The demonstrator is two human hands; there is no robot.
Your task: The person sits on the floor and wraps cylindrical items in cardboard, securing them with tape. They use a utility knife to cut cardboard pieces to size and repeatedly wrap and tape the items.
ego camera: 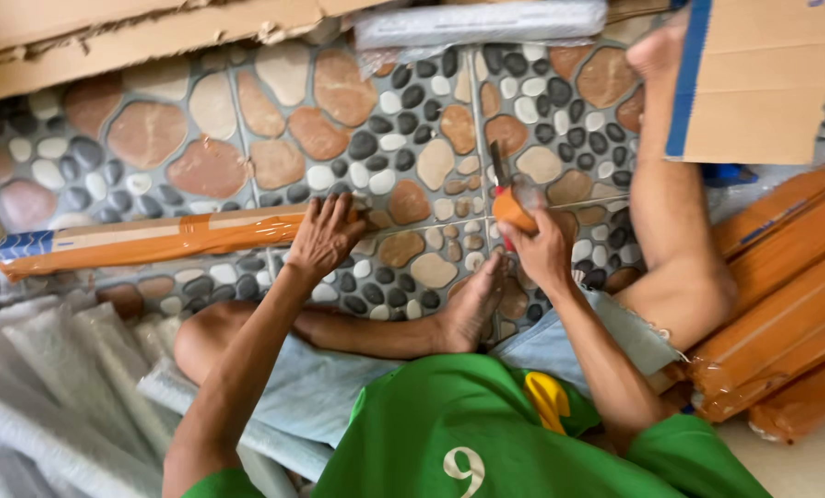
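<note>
Your left hand [323,235] lies flat with fingers spread, its grip open, pressing on the near end of a long orange plastic-wrapped plank [145,240] that lies on the pebble-patterned floor [247,129] and stretches off to your left. Your right hand [542,249] has its grip closed around the orange handle of a utility knife [509,198], blade pointing away from you, just beside the plank's end, with your bare foot [472,304] between your arms.
</note>
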